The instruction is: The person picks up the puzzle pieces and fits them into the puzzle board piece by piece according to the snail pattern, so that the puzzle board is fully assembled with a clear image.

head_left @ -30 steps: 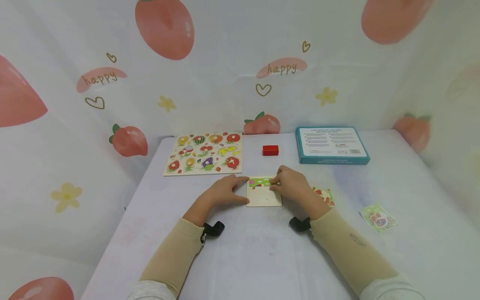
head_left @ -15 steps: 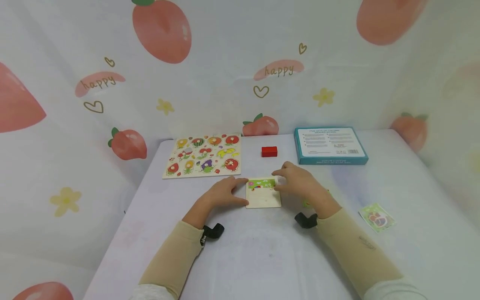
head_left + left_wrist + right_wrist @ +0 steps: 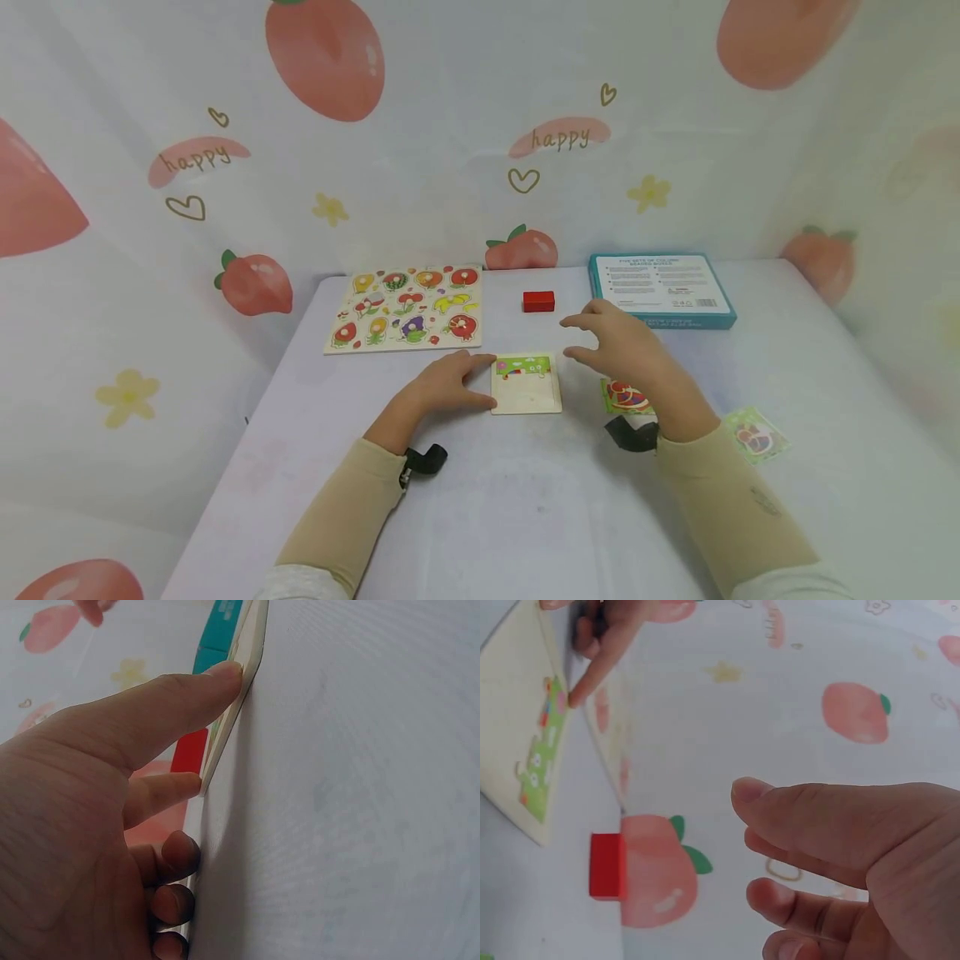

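Observation:
A small square wooden puzzle board (image 3: pixel 527 397) lies flat on the table. Along its top edge, inside the frame, sits a green printed strip (image 3: pixel 525 367) with a flower and a pair of eyes; below that strip the board is bare wood. My left hand (image 3: pixel 446 383) touches the board's left side, index fingertip near the upper corner and thumb (image 3: pixel 180 697) near the lower one. Beyond the right side, my right hand (image 3: pixel 628 350) hovers with thumb and fingers apart and nothing between them. Partly under its wrist are red-and-green puzzle pieces (image 3: pixel 624 395).
A fruit puzzle board (image 3: pixel 408 308) lies at the back left. A red block (image 3: pixel 538 302) sits behind the small board, and a blue-edged box (image 3: pixel 663 292) at the back right. A printed picture card (image 3: pixel 761 435) lies to the right, beside the right forearm.
My right hand has let go of the green strip at the board's upper right and drawn back, up and to the right, fingers spreading. My left hand has kept its place.

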`<state>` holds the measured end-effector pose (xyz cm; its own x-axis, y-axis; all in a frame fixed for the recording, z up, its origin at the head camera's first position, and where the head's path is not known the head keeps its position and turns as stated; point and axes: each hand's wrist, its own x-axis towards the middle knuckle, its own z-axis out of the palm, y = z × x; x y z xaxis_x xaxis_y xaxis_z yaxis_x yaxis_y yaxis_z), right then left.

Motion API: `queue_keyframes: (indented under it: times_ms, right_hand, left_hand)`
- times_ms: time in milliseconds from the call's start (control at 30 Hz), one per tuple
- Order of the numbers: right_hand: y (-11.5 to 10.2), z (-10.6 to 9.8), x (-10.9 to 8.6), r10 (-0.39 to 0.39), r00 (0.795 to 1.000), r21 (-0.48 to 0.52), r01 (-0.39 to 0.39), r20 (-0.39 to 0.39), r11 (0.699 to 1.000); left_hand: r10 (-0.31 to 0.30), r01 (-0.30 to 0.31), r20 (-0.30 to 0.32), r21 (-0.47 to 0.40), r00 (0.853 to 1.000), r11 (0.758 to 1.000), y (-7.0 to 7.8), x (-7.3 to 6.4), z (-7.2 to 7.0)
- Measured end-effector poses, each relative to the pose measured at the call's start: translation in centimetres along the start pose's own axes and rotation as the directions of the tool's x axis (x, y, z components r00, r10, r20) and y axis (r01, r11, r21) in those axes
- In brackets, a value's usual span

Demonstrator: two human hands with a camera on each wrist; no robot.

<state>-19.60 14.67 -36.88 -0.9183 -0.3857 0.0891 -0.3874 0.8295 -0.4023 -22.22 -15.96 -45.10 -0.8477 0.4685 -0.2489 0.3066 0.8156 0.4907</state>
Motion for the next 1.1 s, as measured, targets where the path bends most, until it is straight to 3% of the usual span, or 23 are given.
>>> queue_keyframes:
  times_ms: [400, 700, 900, 1100]
  right_hand:
    - [0.4, -2.7, -1.9, 0.029, 0.999, 0.052, -0.028, -0.024, 0.998]
    - [2.5, -3.9, -2.7, 0.028, 1.0, 0.114, -0.027, -0.007, 0.993]
    - [4.1, -3.8, -2.8, 0.099, 0.991, 0.173, -0.112, 0.085, 0.979]
    - [5.3, -3.4, -2.6, 0.178, 0.959, 0.197, -0.223, 0.221, 0.955]
  left_hand:
    - [-0.002, 0.002, 0.001, -0.008, 1.0, 1.0, -0.2, 0.0, 0.2]
    - [0.0, 0.0, -0.008, 0.016, 1.0, 1.0, 0.0, 0.0, 0.2]
    - [-0.009, 0.009, -0.002, 0.022, 1.0, 1.0, -0.2, 0.0, 0.3]
    - [-0.011, 0.011, -0.013, 0.018, 1.0, 1.0, -0.3, 0.1, 0.3]
